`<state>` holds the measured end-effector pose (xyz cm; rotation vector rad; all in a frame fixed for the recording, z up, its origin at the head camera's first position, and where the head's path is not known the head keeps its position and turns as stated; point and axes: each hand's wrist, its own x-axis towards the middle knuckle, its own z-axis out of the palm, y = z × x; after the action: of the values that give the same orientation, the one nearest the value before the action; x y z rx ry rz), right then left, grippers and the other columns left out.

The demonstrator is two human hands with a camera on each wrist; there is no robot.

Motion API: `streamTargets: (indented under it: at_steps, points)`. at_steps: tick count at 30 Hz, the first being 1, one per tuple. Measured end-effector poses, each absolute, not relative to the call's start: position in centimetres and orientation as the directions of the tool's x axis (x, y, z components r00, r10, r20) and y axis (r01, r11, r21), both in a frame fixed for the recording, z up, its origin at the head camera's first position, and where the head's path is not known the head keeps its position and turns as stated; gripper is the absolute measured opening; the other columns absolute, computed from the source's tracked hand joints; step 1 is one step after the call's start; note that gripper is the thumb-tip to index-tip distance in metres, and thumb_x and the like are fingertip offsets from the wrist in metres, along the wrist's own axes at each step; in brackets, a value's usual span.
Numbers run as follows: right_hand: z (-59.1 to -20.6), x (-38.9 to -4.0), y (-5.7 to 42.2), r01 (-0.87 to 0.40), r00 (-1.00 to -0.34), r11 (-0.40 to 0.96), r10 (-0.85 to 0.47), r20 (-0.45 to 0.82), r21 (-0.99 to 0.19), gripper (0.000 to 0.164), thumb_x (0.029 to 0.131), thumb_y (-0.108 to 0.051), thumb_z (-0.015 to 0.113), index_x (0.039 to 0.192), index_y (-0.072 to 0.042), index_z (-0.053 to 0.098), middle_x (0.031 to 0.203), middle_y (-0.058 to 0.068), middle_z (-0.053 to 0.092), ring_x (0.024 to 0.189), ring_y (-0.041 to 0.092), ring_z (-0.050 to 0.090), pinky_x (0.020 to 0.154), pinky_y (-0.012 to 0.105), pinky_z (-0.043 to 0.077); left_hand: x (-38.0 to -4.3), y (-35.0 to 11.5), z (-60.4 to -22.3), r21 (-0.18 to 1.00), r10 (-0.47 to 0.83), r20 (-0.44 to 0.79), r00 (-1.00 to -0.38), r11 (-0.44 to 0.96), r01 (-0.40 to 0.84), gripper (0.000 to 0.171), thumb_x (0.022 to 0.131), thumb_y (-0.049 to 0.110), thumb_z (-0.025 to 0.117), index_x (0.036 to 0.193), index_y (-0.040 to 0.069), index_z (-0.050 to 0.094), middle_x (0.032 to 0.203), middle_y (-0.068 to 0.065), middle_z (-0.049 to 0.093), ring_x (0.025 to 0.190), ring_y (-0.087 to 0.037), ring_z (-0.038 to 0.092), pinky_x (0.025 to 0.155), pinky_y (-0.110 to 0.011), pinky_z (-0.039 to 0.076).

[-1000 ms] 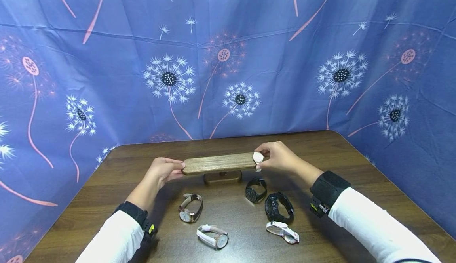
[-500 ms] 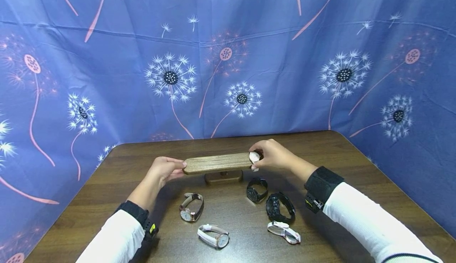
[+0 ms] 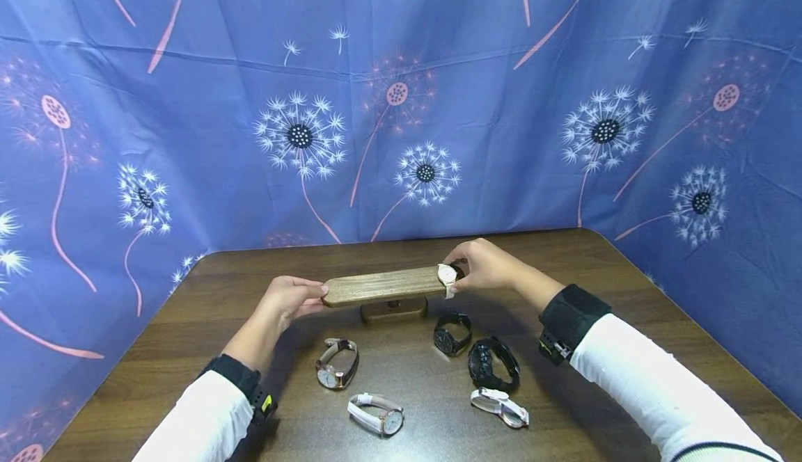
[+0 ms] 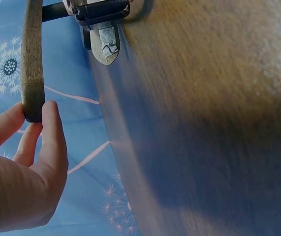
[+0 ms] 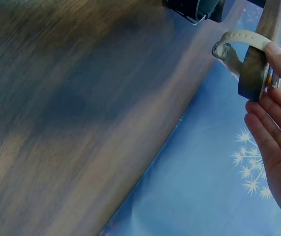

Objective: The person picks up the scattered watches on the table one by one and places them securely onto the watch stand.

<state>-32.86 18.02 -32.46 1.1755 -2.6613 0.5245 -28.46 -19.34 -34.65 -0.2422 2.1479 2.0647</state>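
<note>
A wooden display bar (image 3: 382, 286) stands raised on a small base (image 3: 395, 310) at the middle of the table. My left hand (image 3: 291, 297) pinches its left end between thumb and fingers; the left wrist view shows the fingertips on both faces of the bar (image 4: 32, 73). Around the right end sits a white-strapped wristwatch (image 3: 447, 275), its pale dial facing up. My right hand (image 3: 489, 267) grips this watch at its edge. In the right wrist view the white strap (image 5: 243, 37) loops beneath the bar, its buckle hanging there, and the thumb presses on the strap.
In front of the bar lie a brown-strapped watch (image 3: 337, 364), a white-strapped watch (image 3: 376, 415), a black watch (image 3: 452, 334), a chunky black watch (image 3: 493, 364) and another white watch (image 3: 500, 407). A blue dandelion-print cloth (image 3: 495, 121) hangs behind the wooden table (image 3: 282, 441).
My right hand has moved slightly left, bringing the white-strapped watch farther onto the bar's right end, and its fingers have shifted on the watch. My left hand keeps its hold on the bar.
</note>
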Motion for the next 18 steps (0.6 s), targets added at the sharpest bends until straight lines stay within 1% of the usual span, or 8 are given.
streamTargets:
  at_steps: [3, 6, 11, 13, 18]
  points:
    - [-32.5, -33.0, 17.9, -0.738, -0.674, 0.622, -0.673, 0.305, -0.259, 0.041, 0.069, -0.022, 0.089, 0.101, -0.002, 0.073, 0.093, 0.002, 0.071, 0.078, 0.019, 0.063, 0.067, 0.03, 0.05, -28.4, -19.4, -34.6, 0.974, -0.009, -0.222, -0.975, 0.042, -0.222, 0.028, 0.087, -0.008, 0.065, 0.112, -0.019, 0.059, 0.079, -0.008, 0.068, 0.067, -0.015, 0.068, 0.074, -0.033, 0.059]
    - [-32.5, -33.0, 17.7, -0.731, -0.683, 0.624, -0.664, 0.305, -0.276, 0.042, 0.068, -0.02, 0.089, 0.102, -0.001, 0.073, 0.093, 0.003, 0.071, 0.077, 0.018, 0.063, 0.067, 0.029, 0.051, -28.5, -19.4, -34.7, 0.974, -0.017, -0.222, -0.975, 0.043, -0.223, 0.028, 0.086, -0.008, 0.065, 0.112, -0.019, 0.059, 0.078, -0.008, 0.068, 0.066, -0.015, 0.068, 0.073, -0.032, 0.059]
    - [-32.5, -33.0, 17.3, -0.729, -0.684, 0.625, -0.665, 0.298, -0.279, 0.044, 0.068, -0.02, 0.09, 0.103, -0.002, 0.072, 0.092, 0.002, 0.07, 0.075, 0.01, 0.059, 0.067, 0.028, 0.051, -28.7, -19.5, -34.8, 0.974, -0.017, -0.222, -0.975, 0.046, -0.222, 0.028, 0.087, -0.008, 0.065, 0.112, -0.019, 0.059, 0.078, -0.008, 0.068, 0.066, -0.014, 0.068, 0.072, -0.032, 0.059]
    - [-32.5, -33.1, 17.2, -0.731, -0.682, 0.624, -0.67, 0.292, -0.276, 0.044, 0.068, -0.021, 0.09, 0.104, -0.002, 0.073, 0.093, 0.002, 0.07, 0.075, 0.01, 0.058, 0.067, 0.027, 0.051, -28.7, -19.5, -34.8, 0.973, -0.019, -0.226, -0.974, 0.049, -0.226, 0.027, 0.087, -0.008, 0.065, 0.111, -0.019, 0.06, 0.08, -0.008, 0.068, 0.067, -0.014, 0.068, 0.073, -0.032, 0.059]
    - [-32.3, -33.1, 16.7, -0.738, -0.675, 0.62, -0.679, 0.289, -0.265, 0.045, 0.068, -0.022, 0.09, 0.104, -0.002, 0.073, 0.095, 0.003, 0.071, 0.081, 0.012, 0.061, 0.07, 0.029, 0.052, -28.6, -19.5, -34.6, 0.973, -0.013, -0.227, -0.974, 0.039, -0.227, 0.029, 0.087, -0.009, 0.065, 0.113, -0.02, 0.058, 0.08, -0.009, 0.068, 0.067, -0.016, 0.069, 0.076, -0.035, 0.058]
